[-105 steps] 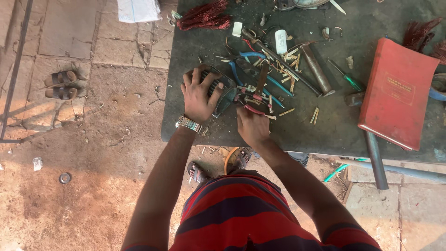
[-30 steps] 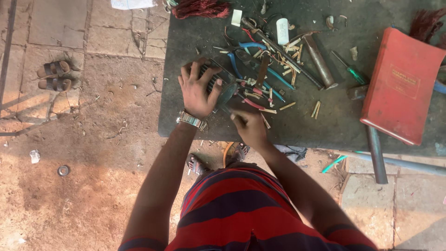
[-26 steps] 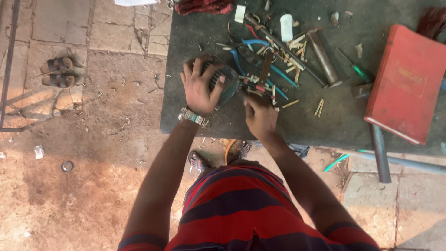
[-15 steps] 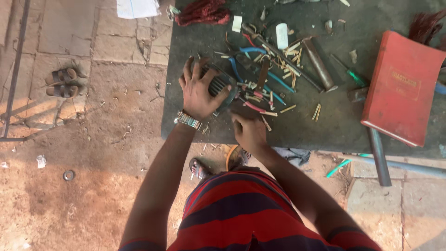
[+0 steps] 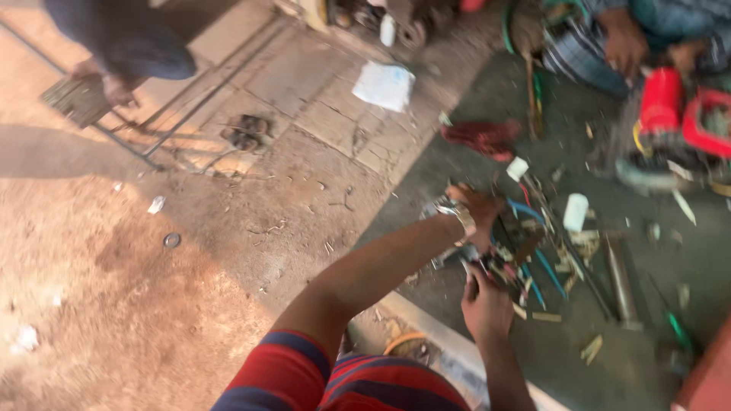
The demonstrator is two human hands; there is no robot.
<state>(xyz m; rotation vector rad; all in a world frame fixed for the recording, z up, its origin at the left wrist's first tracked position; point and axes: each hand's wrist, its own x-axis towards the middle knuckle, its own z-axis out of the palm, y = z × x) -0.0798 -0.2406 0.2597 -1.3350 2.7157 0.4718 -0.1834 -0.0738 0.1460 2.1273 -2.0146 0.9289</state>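
While our head tilts, a metal ring [image 5: 172,240] lies far left on the dirt floor. Our left hand [image 5: 478,211] rests on the tangle of coloured wires [image 5: 525,262] on the dark mat [image 5: 457,167]; its grip we cannot tell. Just below, our right hand [image 5: 486,304] pinches wire ends. Further right lies a metal rod [image 5: 620,281].

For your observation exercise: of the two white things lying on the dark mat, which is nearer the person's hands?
The small white square, just beyond the left hand; the white cylinder lies farther right.
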